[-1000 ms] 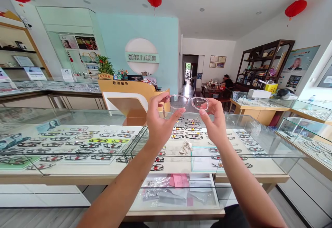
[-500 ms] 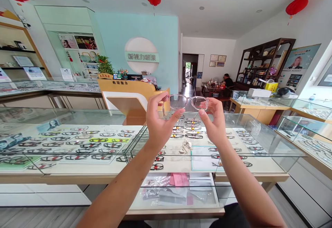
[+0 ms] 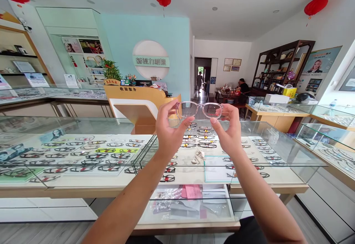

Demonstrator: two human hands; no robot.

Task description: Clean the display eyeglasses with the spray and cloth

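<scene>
A pair of clear-framed eyeglasses is held up in the air above the glass display case. My left hand pinches the glasses at their left side, thumb below the lens. At the right side, my right hand grips them the same way, with its thumb under the right lens. Both lenses stand upright and face away from me. Under my hands, several dark-framed glasses lie in rows inside the case, beside a crumpled pale cloth.
Below the case, an open drawer holds plastic bags and a pink paper. A wooden reception counter stands beyond. Further cases are at the right. One person sits at a back table; another is in the doorway.
The glasses have turned slightly and now sit more level, shifted a little left. My hands have barely moved. The person in the doorway has moved into its middle.
</scene>
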